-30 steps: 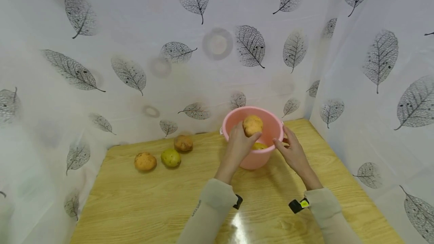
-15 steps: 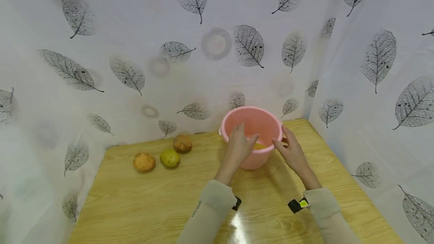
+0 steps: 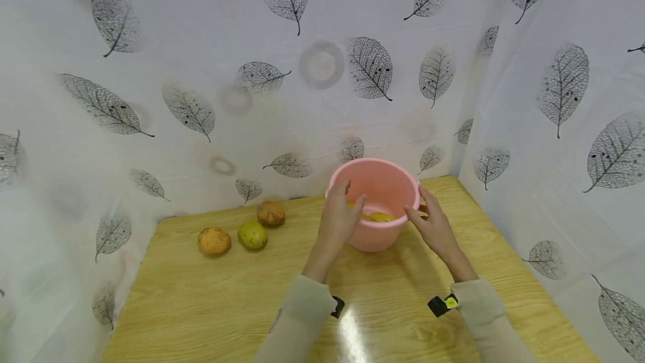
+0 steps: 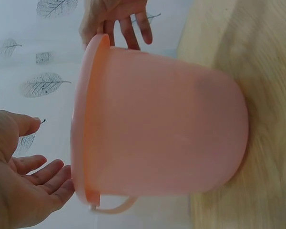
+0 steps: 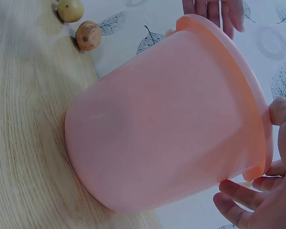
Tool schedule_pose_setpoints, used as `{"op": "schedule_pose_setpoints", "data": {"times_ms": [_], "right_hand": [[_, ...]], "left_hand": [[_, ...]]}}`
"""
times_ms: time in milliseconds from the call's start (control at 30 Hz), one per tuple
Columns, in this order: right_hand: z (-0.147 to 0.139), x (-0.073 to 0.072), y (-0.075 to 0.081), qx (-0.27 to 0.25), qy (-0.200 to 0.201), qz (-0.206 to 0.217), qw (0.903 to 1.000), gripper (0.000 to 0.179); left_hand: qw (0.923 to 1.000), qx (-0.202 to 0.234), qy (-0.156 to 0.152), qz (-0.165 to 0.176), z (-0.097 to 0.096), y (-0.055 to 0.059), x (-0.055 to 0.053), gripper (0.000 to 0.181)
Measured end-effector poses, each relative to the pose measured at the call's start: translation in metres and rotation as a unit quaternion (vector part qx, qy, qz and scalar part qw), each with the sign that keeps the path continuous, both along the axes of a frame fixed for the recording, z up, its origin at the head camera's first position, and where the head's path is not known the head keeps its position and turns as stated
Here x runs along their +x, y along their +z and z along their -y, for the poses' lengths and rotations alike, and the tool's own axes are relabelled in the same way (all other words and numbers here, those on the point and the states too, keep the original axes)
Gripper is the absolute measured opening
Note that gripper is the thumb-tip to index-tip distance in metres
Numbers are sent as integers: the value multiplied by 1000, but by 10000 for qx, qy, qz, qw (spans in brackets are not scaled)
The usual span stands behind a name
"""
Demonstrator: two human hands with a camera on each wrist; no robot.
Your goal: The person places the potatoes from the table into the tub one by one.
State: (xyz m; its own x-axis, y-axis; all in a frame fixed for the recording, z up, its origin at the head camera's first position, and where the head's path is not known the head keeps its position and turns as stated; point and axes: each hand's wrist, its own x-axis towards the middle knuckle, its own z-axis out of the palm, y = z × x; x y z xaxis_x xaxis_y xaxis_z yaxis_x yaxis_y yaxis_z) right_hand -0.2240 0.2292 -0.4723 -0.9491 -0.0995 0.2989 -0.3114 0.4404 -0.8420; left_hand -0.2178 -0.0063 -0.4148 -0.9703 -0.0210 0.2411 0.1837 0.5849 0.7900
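A pink plastic bucket [image 3: 374, 237] stands upright on the table, also large in the left wrist view. My left hand [image 3: 336, 218], fingers spread and holding nothing, is at its left rim; in the left wrist view the fingertips are right at the rim. With my right hand [image 3: 432, 227] I grip the right rim, thumb on the edge and fingers outside below it, as the right wrist view shows. Inside the bucket yellow pieces [image 3: 379, 217] show in part; the front wall hides the rest of the bottom.
On the wooden table [image 3: 211, 307], left of the bucket, lie a tan potato [image 3: 214, 241], a speckled yellow-green oval fruit [image 3: 252, 235] and a browner potato [image 3: 271, 213]. A leaf-printed white curtain [image 3: 211, 32] closes off the back and both sides.
My left hand let go of a potato inside the bucket, then drew back left to the rim. My right hand has stayed on the rim.
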Motion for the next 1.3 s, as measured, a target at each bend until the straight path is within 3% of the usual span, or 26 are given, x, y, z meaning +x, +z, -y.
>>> {"op": "schedule_pose_setpoints", "data": {"times_ms": [567,867,1300], "right_hand": [[1,1,1,-135,99,-89,9998,65],[0,2,1,-39,53,13,10000,65],[1,2,1,9,13,12,10000,64]], "left_hand": [[9970,621,457,45,69,0,18,62],[9950,551,824,128,104,0,27,63],[9916,658,1109,44,158,-11,39,64]]}}
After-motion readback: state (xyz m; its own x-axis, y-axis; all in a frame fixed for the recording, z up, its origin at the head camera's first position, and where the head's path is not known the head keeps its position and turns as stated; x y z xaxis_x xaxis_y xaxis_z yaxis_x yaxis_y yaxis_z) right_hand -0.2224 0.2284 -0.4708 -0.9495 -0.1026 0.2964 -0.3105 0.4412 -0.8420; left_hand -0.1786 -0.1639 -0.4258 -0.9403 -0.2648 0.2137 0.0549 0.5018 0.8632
